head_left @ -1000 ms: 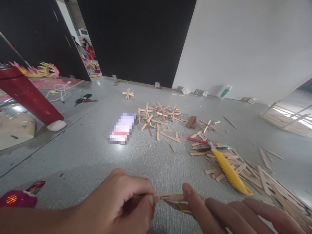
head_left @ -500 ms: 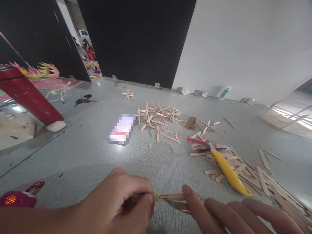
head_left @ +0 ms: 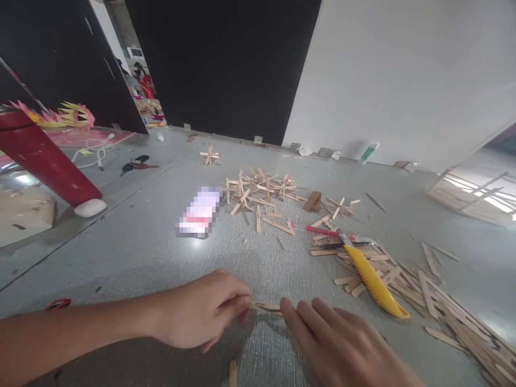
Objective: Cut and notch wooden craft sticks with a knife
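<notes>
In the head view, my left hand [head_left: 201, 309] is closed, pinching one end of a wooden craft stick [head_left: 265, 306] between thumb and fingertips. The fingers of my right hand [head_left: 338, 338] close over the stick's other end; that thumb and anything else under the palm are hidden. Between the hands the stick looks uneven, with a dark gap along its length. Another craft stick [head_left: 233, 373] lies on the grey table [head_left: 153, 269] near the front edge of the view.
Beyond my hands lie a lit phone [head_left: 199, 212] and a heap of joined sticks [head_left: 262, 188]. To the right, a yellow-handled tool [head_left: 374, 279] rests on loose craft sticks [head_left: 463, 328]. A red bottle [head_left: 44, 156], white mouse-shaped object [head_left: 91, 208] and keys [head_left: 139, 164] are at left.
Both hands have moved slightly away from me, and the right has shifted left along the stick. A metal and brass-coloured piece seen under the stick earlier is now mostly covered.
</notes>
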A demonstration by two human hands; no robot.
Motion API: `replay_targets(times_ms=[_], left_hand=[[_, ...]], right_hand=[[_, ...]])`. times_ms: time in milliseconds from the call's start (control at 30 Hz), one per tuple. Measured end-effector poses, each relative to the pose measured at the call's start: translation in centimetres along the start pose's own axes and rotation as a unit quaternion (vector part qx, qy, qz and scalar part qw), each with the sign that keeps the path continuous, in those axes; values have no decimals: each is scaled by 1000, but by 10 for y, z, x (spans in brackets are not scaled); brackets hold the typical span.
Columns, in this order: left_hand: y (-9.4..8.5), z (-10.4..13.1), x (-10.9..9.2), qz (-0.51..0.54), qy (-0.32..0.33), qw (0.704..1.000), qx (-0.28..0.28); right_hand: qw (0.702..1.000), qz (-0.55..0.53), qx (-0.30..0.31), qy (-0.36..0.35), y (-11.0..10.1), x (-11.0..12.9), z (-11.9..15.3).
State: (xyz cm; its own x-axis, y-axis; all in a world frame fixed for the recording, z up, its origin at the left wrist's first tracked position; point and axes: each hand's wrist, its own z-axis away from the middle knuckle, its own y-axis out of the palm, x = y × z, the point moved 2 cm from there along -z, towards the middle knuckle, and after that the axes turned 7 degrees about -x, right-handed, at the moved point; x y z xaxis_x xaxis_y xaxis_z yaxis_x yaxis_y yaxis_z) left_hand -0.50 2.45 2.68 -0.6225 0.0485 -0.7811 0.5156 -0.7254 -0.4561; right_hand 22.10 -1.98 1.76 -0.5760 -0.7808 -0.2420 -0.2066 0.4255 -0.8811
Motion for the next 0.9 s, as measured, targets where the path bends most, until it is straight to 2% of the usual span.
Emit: replay_targets(times_ms=[133,233,367,467,533,633,733,800,900], left_hand=[[4,-10,15,10,-3,1000,7],[6,-12,20,16,-29,999,14],[8,-12,24,27,-60,998,21],[10,-11,24,19,-53,998,10],[11,-11,24,7,-43,999,-1],[12,-10,23,-4,-35,999,-12],[13,-10,21,-3,-39,999,-10],[13,-9,20,-5,-34,999,-16],[15,-10,18,-18,-2,999,-36]], right_hand=[[989,-122,68,41,27,-6,7],[979,-167,94,71,31,-10,6],[994,-100,49,12,24,-3,1],[999,-13,-4,-36,19,2,-2],[999,-9,-4,-39,18,1,-3],[993,-100,57,10,19,-8,-3],[970,-195,128,73,25,-20,-1],[961,-229,134,82,30,-24,0],[960,-250,103,67,38,-25,0]])
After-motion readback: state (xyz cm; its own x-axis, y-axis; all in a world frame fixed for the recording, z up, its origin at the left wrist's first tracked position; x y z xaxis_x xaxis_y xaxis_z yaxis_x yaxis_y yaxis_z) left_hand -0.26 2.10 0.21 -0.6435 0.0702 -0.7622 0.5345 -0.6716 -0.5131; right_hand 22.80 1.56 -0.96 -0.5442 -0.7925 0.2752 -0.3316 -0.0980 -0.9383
